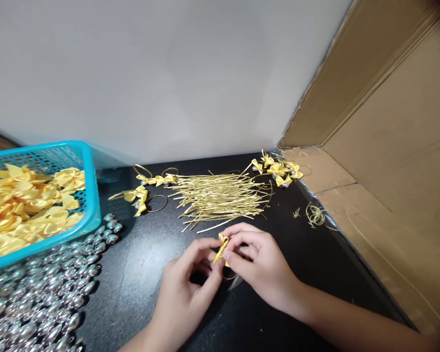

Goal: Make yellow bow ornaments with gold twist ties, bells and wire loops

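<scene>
Between my two hands, over the near middle of the black table, is a yellow ribbon bow [220,252]. My left hand [194,278] pinches it from the left with thumb and forefinger. From the right, my right hand [260,259] has its fingertips closed on the same bow. A thin gold loop shows just below the fingers. Whether a bead is on this bow is hidden. Just beyond my hands lies a spread bundle of gold twist ties [223,195].
A turquoise basket [93,190] full of yellow bows stands at left, with many silver beads [55,288] before it. Bows with beads and gold loops lie at left [139,198] and back right [278,168]. Thread scraps [315,215] lie near the right edge, beside cardboard [396,122].
</scene>
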The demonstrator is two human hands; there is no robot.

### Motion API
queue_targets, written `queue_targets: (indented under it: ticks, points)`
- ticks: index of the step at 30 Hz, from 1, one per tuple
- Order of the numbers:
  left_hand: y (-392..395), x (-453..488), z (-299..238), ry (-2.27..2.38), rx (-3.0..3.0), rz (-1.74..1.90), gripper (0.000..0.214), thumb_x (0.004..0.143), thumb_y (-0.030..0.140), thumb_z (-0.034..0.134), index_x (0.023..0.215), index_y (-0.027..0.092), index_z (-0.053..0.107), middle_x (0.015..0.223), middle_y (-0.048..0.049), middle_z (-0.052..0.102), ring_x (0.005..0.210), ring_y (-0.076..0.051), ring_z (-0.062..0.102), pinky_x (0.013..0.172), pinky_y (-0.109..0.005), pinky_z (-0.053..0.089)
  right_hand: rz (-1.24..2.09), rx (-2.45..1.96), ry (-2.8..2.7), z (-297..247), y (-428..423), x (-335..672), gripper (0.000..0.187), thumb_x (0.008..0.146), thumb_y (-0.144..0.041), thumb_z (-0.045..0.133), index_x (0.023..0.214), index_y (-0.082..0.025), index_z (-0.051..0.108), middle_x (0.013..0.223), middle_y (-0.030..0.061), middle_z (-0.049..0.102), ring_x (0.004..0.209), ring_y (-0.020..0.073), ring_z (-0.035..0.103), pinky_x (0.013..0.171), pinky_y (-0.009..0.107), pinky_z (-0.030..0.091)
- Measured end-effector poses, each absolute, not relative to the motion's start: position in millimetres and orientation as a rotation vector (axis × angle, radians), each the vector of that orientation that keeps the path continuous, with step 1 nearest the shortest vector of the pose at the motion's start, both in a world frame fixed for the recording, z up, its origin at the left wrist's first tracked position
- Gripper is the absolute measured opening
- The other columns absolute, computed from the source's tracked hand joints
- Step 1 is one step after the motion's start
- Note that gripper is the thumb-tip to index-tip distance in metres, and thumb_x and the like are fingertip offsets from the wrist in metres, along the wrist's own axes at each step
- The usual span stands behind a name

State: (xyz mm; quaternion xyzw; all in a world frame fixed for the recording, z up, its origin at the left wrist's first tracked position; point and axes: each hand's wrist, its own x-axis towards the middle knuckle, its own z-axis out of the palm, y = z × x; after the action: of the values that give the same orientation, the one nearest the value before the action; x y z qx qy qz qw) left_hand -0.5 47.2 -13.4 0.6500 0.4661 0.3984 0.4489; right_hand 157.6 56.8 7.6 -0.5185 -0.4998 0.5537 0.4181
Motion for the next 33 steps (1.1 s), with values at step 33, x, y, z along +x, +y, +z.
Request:
queue_targets:
  ticks: [33]
  points:
    - [46.3, 1.3, -14.0, 1.222, 1.361, 1.043, 0.009, 0.084, 0.022, 0.062, 0.093, 0.02, 0.065, 0.075, -0.0006, 0.071, 0.067, -0.015, 0.065, 0.059, -0.022, 0.051, 0.955, -1.167, -1.48, -5.1, 55.1, 158.7, 0.014, 0.077, -0.012, 0.067, 0.085, -0.016, 0.078, 0.056, -0.0058, 0.04, 0.049, 0.0079, 0.04, 0.045, 0.021, 0.033]
